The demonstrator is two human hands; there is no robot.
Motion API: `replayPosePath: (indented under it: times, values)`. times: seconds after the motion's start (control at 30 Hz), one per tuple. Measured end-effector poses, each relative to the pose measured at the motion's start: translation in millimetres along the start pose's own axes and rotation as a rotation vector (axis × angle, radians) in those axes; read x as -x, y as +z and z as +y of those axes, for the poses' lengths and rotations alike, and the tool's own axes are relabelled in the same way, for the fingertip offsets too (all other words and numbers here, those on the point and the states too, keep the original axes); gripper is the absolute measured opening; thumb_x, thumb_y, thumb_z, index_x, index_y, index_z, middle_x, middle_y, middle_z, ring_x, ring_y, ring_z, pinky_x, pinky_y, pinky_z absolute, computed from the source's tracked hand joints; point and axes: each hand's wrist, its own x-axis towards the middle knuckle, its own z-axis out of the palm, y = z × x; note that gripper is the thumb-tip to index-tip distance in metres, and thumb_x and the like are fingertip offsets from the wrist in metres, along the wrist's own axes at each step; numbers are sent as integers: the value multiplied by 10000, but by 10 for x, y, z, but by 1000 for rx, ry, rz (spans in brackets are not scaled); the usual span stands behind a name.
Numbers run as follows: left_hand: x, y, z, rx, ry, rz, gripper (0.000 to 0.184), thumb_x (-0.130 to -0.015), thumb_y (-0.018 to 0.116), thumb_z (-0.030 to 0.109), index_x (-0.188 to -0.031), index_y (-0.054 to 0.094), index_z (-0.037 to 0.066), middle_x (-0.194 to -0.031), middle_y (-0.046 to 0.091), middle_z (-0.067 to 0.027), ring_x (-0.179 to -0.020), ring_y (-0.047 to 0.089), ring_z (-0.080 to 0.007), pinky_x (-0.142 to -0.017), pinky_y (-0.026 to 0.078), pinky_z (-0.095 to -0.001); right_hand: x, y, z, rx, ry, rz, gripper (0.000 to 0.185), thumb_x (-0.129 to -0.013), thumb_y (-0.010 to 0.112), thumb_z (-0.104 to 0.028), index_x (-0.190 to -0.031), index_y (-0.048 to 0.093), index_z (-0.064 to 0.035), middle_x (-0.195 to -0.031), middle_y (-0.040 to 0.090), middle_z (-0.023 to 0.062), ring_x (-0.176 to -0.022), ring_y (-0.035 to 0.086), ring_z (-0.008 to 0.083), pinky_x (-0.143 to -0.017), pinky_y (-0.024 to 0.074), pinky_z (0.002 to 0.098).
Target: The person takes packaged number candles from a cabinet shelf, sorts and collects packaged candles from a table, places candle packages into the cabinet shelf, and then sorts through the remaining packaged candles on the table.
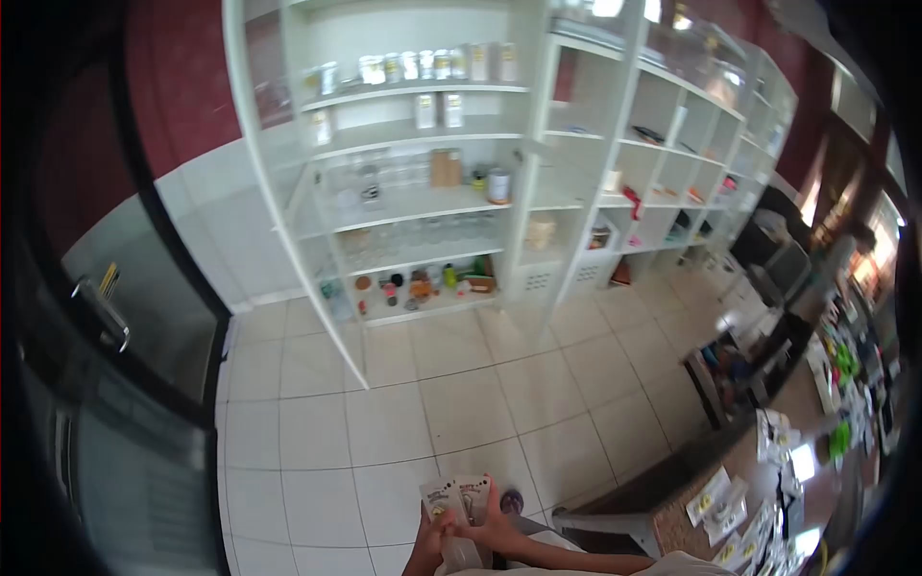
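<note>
Head view, looking down past my own arms: two pale printed packets (455, 498) are up in front of me, near the bottom edge, side by side with their faces turned up and their edges overlapping or touching. My left hand (428, 540) has its fingers closed on the left one, the thumb lying across its lower part. My right hand (498, 534) has its fingers clamped on the other, one finger running up along its right edge, and my two hands meet in the middle. Something whitish hangs just below them; I cannot tell whether it is part of a packet.

Under my hands is the tiled floor (397, 422), and a foot in dark footwear (512, 501) shows just beyond my right hand. To my right, the brown surface (672, 526) carries more loose packets (708, 495), and farther along it lie bright green things (839, 440), too blurred to name.

Ahead, well apart from me, a white cabinet (423, 314) stands with its glass door (298, 216) swung open. Upright pouches (443, 65) line an upper shelf; lower down, a brown box (446, 169) and a white tin (498, 185) share one shelf. Off to my left is a dark-framed door (206, 288) with a metal handle (122, 335).
</note>
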Motion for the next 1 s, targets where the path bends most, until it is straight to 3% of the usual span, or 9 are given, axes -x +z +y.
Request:
replayPosePath:
  times: [0.13,0.33,0.47,0.5,0.6,0.67,0.8,0.83,1.0]
  values:
    - [-199,-65,155,-187,123,157,542,-858,502,195,-1342,286,84,-1203,463,-133,-1053,475,-222,-906,385,-345,-515,-23,-316,-4,-2,-198,1129,-687,765,-246,-1372,-106,-28,-1325,282,241,-1210,349,324,-987,310,390]
    - [-1557,186,532,-468,319,260,572,-879,465,196,-1390,230,93,-1338,360,-154,-1200,390,-217,-973,350,-338,-1719,-457,-305,70,-178,-283,1093,-718,730,-248,-1380,-111,-27,-1326,277,278,-1183,385,334,-982,323,397]
    - [-2156,322,878,-562,306,313,633,-857,496,138,-1397,171,76,-1276,389,-166,-1129,425,-197,-884,413,-295,-2675,-732,16,132,150,-595,893,-797,556,-459,-1406,59,-36,-1225,483,214,-1069,529,304,-915,431,288]
    - [-2319,421,911,-555,298,317,633,-857,496,138,-1397,171,76,-1276,389,-166,-1129,425,-197,-884,413,-295,-2829,-842,29,134,162,-596,893,-797,556,-459,-1406,59,-36,-1225,483,214,-1069,529,304,-915,431,288]
    - [-2633,1135,1417,-459,376,429,614,-857,495,155,-1382,189,74,-1265,405,-147,-1091,450,-198,-877,406,-279,-2971,-968,-988,202,-32,-281,804,-759,641,-356,-1342,199,-23,-1233,483,182,-1037,537,237,-852,446,280]
    - [-2994,1266,1612,-443,407,440,607,-857,495,160,-1377,195,73,-1261,411,-141,-1079,458,-199,-875,404,-273,-3295,-997,-1186,217,-111,-151,775,-747,669,-322,-1321,246,-18,-1236,483,172,-1027,540,215,-831,451,277]
    - [-3848,1191,1747,-671,660,210,538,-876,479,202,-1363,264,122,-1251,423,-119,-1050,477,-202,-884,397,-304,-4004,-1025,-892,-793,-243,-71,657,-825,605,-211,-1339,247,-16,-1084,535,113,-925,539,171,-783,435,235]
    - [-4090,1220,1821,-689,627,138,538,-876,479,202,-1363,264,122,-1251,423,-119,-1050,477,-202,-884,397,-304,-4161,-1043,-964,-813,-272,1,657,-825,605,-211,-1339,247,-16,-1084,535,113,-925,539,171,-783,435,235]
    - [-5391,1604,2153,-1120,114,423,386,-922,420,257,-1260,376,76,-1208,473,-138,-1042,491,-211,-919,381,-306,-4990,-1144,-1549,-955,-310,231,596,-871,502,-100,-1375,191,-32,-1040,522,91,-916,517,163,-793,415,206]
